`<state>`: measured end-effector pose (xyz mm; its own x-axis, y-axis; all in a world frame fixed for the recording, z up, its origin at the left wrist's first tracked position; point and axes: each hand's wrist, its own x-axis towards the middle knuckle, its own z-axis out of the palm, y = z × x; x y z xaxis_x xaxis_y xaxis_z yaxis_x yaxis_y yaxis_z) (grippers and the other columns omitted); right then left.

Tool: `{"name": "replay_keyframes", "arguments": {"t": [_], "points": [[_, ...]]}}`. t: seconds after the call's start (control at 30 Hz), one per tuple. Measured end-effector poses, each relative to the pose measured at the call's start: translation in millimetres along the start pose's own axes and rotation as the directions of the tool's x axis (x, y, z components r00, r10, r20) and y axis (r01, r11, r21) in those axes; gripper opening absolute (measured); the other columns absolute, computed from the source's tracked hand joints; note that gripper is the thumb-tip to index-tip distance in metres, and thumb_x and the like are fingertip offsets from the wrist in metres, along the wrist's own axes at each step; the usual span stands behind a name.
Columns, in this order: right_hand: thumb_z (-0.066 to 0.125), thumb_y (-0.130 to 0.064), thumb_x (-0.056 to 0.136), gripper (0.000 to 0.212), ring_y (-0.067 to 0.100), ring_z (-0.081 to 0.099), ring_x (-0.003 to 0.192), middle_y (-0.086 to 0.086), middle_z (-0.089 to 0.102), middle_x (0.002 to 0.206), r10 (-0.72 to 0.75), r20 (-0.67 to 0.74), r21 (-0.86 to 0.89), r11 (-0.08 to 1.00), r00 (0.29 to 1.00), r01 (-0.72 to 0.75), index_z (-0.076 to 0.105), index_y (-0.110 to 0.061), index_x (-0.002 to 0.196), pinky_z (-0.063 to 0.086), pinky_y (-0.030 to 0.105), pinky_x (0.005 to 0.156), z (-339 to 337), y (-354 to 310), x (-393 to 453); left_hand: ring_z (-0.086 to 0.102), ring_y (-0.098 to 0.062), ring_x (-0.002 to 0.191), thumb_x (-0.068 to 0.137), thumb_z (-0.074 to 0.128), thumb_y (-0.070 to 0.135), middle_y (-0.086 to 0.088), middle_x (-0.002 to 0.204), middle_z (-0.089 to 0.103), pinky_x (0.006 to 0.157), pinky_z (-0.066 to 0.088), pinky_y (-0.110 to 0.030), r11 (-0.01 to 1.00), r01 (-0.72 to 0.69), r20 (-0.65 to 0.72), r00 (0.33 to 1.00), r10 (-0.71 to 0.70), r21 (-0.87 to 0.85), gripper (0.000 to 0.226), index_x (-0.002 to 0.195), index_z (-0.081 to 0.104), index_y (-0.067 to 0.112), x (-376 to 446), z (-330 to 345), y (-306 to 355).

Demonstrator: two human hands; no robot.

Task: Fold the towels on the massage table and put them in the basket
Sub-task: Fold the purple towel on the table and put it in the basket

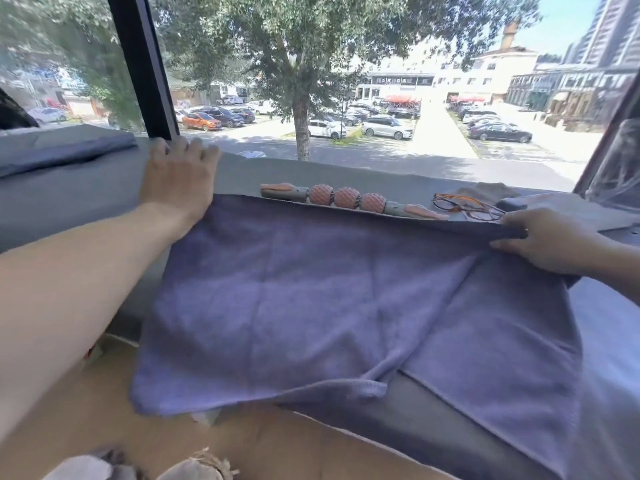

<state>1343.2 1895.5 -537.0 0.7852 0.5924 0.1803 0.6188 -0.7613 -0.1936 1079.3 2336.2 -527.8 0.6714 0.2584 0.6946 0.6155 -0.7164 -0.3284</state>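
purple towel [311, 292] spread across massage table [69, 202], near edge draping off. left hand [178, 180] flat, fingers spread, pinning far left corner. right hand [550, 237] pinches far right edge, likely tensioning cloth for clean fold. basket not identifiable.

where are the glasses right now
In the head view the glasses lie on the massage table at the far right, by the window, just past the purple towel, between the massage roller and the right hand.

massage room, massage table [69, 202], massage roller [346, 199]
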Motion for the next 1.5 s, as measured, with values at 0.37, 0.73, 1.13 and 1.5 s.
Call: {"name": "replay_keyframes", "arguments": {"t": [0.37, 0.73, 1.13, 1.5], "points": [[0.07, -0.051, 0.084, 0.021, 0.007, 0.058, 0.093, -0.022, 0.061, 0.098, -0.302, -0.028, 0.028, 0.953, 0.953, 0.303, 0.061, -0.042, 0.101, 0.045, 0.028, 0.083, 19.0, -57.8, -57.6, 0.035, -0.018, 0.144, 0.087, 0.034, 0.081, 0.011, 0.155, 0.039, 0.114, 0.034, -0.046, 0.923, 0.232, 0.7, 0.712, 0.055, -0.308, 0.075, 0.146, 0.043, 0.036, -81.6, -46.6, 79.9], [0.055, -0.082, 0.076, 0.046, 0.001, 0.056, 0.095, -0.02, 0.054, 0.102, -0.404, -0.164, 0.162, 0.889, 0.9, 0.429, 0.054, -0.041, 0.098, 0.047, 0.025, 0.081, 30.0, -76.3, -120.3, 0.055, -0.033, 0.123, 0.091, 0.065, 0.047, -0.01, 0.13, 0.064, 0.106, 0.044, -0.042, 0.828, 0.402, 0.597, 0.795, -0.105, -0.39, 0.042, 0.123, 0.069, 0.018, -37.6, 41.1, 27.1], [0.076, -0.064, 0.072, 0.035, 0.009, 0.065, 0.081, -0.006, 0.071, 0.091, -0.354, 0.791, 0.196, 0.919, 0.498, 0.342, 0.074, -0.037, 0.095, 0.055, 0.038, 0.078, -24.5, -88.1, -122.2, 0.054, -0.041, 0.113, 0.095, 0.06, 0.01, -0.018, 0.117, 0.057, 0.093, 0.045, -0.045, 0.901, 0.367, 0.398, 0.881, -0.257, -0.23, 0.016, 0.104, 0.071, 0.018, 0.2, 62.4, 37.0], [0.074, -0.067, 0.072, 0.045, 0.022, 0.062, 0.089, 0.001, 0.067, 0.099, 0.249, 0.177, -0.041, 0.968, 0.952, -0.246, 0.066, -0.026, 0.09, 0.052, 0.032, 0.076, -0.5, 15.9, -18.8, 0.052, -0.008, 0.13, 0.082, 0.061, 0.069, 0.013, 0.133, 0.06, 0.11, 0.035, -0.023, 0.518, -0.003, 0.192, 0.927, 0.322, -0.855, 0.062, 0.129, 0.062, 0.03, -63.9, -79.4, 100.7]]}}
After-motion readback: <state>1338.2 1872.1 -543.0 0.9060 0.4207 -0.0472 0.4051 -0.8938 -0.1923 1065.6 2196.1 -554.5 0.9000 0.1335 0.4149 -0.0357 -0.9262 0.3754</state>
